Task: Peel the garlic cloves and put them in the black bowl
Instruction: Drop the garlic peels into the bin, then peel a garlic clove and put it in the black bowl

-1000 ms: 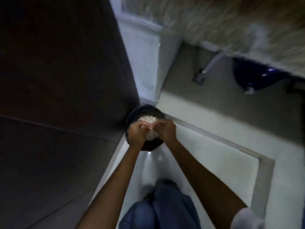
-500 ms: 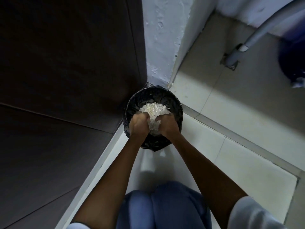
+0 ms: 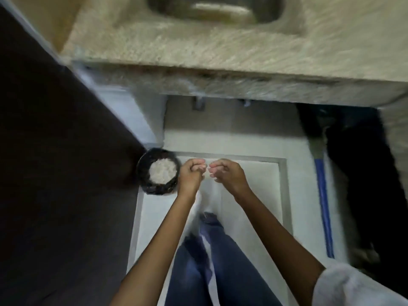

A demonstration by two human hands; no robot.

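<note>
A black round container [image 3: 143, 171] stands on the floor by the dark cabinet corner, holding a heap of pale papery scraps [image 3: 163, 171]. My left hand [image 3: 191, 174] hovers just right of its rim, fingers curled into a fist. A small gap away is my right hand [image 3: 228, 174], its fingers also curled. I see nothing held in either hand. No garlic clove is visible, and the picture is blurred.
A speckled beige countertop [image 3: 220, 51] with a steel sink [image 3: 216, 9] runs across the top. A dark cabinet door [image 3: 55, 173] fills the left. White floor tiles [image 3: 254, 184] lie below my hands, a blue strip [image 3: 323, 206] at right, my blue trouser legs [image 3: 220, 261] beneath.
Both hands have lifted out of the black container and moved to its right, now slightly apart. The view has risen, bringing the countertop and sink into sight.
</note>
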